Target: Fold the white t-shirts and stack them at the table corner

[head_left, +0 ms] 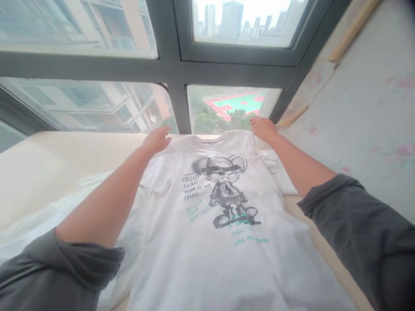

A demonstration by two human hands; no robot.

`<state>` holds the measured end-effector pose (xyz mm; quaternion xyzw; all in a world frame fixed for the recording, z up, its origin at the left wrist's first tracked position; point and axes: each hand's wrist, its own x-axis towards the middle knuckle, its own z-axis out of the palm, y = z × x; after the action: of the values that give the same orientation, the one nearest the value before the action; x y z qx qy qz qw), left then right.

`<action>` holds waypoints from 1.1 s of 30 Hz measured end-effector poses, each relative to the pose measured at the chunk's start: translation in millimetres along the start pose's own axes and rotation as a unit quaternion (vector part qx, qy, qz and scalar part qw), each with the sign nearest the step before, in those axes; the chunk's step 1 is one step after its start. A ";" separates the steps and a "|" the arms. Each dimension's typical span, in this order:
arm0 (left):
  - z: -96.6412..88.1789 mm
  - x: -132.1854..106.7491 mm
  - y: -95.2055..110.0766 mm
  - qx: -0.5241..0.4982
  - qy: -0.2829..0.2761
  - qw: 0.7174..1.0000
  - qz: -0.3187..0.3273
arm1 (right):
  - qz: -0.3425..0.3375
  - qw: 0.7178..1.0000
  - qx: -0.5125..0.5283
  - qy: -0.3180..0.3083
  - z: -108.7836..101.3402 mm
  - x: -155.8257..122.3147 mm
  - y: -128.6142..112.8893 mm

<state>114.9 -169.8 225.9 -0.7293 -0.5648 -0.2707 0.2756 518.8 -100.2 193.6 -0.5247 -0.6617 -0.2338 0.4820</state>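
A white T-shirt (201, 259) lies spread out in front of me, its neckline towards the window. A grey cartoon mouse figure (228, 190) with a dark band over its eyes is printed on the chest, among black and green lettering. My left hand (158, 139) is at the shirt's left shoulder, thumb and fingers apart. Whether its fingertips touch the fabric is hard to tell. Just above the right shoulder is my right hand (263, 128), its fingers loosely bent and slightly apart, with no cloth visible between them.
The shirt rests on a pale wooden surface (81, 149) below a grey-framed window (171, 69). More white fabric (78, 211) lies at the left, and another white piece (285, 177) shows under the right sleeve. A flower-patterned wall covering (372, 121) bounds the right side.
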 end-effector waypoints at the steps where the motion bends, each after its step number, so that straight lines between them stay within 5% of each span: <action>1: 5.4 -7.2 2.2 0.012 -0.021 1.000 -0.007 | 0.003 1.000 0.008 -0.005 5.6 -7.5 -1.4; 6: 29.1 -89.9 7.8 0.106 -0.094 0.989 -0.034 | 0.012 0.998 0.057 -0.022 15.5 -71.5 1.7; 13: 69.8 -299.1 12.4 0.219 0.096 0.970 -0.043 | 0.120 0.978 0.168 -0.002 0.9 -244.2 39.4; 16: 89.0 -348.5 3.4 0.205 0.128 0.969 -0.042 | 0.180 0.972 0.149 -0.014 -3.6 -321.1 55.7; 19: 101.6 -354.9 -17.3 0.175 0.130 0.976 -0.017 | 0.214 0.966 0.143 -0.026 -9.0 -382.4 68.8; 25: 96.4 -316.2 -48.9 0.149 0.145 0.978 -0.033 | 0.254 0.955 0.144 -0.058 -29.1 -459.8 87.2; 29: 84.3 -321.4 -33.5 0.147 0.177 0.973 -0.027 | 0.257 0.945 0.186 -0.079 -43.6 -494.7 92.1; 33: 77.1 -366.0 -10.1 0.099 0.102 0.988 0.055 | 0.217 0.939 0.243 -0.108 -51.5 -521.2 91.5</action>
<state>32.6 -360.0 -85.6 -0.6973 -0.5167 -0.2707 0.4166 615.2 -355.4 -262.7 -0.5447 -0.6168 0.1023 0.5590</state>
